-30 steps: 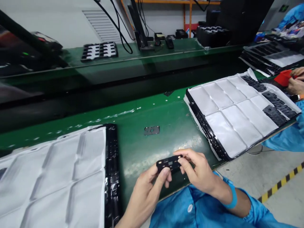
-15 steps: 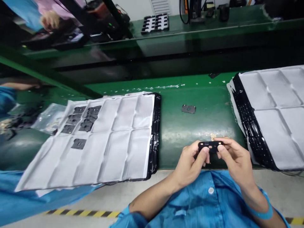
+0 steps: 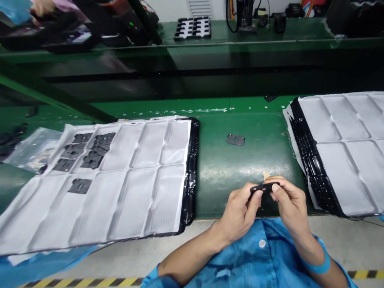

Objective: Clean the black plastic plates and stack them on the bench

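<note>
A black part [image 3: 267, 187] is held by the left hand [image 3: 239, 209] and right hand [image 3: 290, 201] above the green bench [image 3: 217, 160].

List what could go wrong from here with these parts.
The black part, pinched by the left hand and right hand, might slip. The loose plate on the green bench beyond them could get knocked. The overlapping plates on the left white-lined tray might scratch each other.
</note>
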Available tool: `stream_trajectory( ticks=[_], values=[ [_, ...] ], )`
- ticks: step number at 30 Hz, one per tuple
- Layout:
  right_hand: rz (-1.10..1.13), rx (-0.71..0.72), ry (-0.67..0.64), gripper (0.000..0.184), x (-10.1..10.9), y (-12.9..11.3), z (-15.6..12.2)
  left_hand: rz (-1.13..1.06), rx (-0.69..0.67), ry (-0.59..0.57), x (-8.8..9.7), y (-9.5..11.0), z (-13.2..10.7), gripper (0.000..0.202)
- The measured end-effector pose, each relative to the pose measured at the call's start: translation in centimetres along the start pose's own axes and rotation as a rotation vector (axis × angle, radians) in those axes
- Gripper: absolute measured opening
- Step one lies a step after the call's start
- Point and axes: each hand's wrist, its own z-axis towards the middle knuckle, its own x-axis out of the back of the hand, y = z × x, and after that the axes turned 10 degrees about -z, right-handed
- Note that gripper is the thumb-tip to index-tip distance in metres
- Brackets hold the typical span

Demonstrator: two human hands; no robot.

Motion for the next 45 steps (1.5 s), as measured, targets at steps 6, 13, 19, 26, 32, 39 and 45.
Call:
stream_trajectory(
  ticks=[6,13,19,26,32,39,45],
  values=[
    [-0.021,0.027,0.03,0.025,-0.4,0.0,0.4,-0.032,0.009,0.018,-0.3,-0.4,-0.2,0.024],
    [-0.088,0.009,0.039,0.024,-0.1,0.1,0.6,-0.03,0.059,0.017,-0.4,-0.6,0.0,0.032],
    [-0.07,-0.009,-0.007,0.022,0.3,0.7,0.4,-0.014,0.086,0.015,-0.3,-0.7,0.3,0.037],
    [-0.026,0.004,-0.095,0.028,1.4,0.6,0.9,-0.029,0.117,0.02,-0.4,-1.2,0.7,0.034],
    [-0.223,0.016,-0.048,0.028,1.0,-0.2,1.6,-0.063,0.22,-0.012,-0.5,-1.7,1.2,0.04],
    [-0.34,0.16,-0.171,0.037,1.1,-0.9,2.3,-0.048,0.251,0.054,0.0,-2.8,2.6,0.056],
    [-0.387,0.176,-0.076,0.025,1.3,-1.3,2.5,0.025,0.162,0.062,-0.3,-3.2,3.2,0.055]
  ],
)
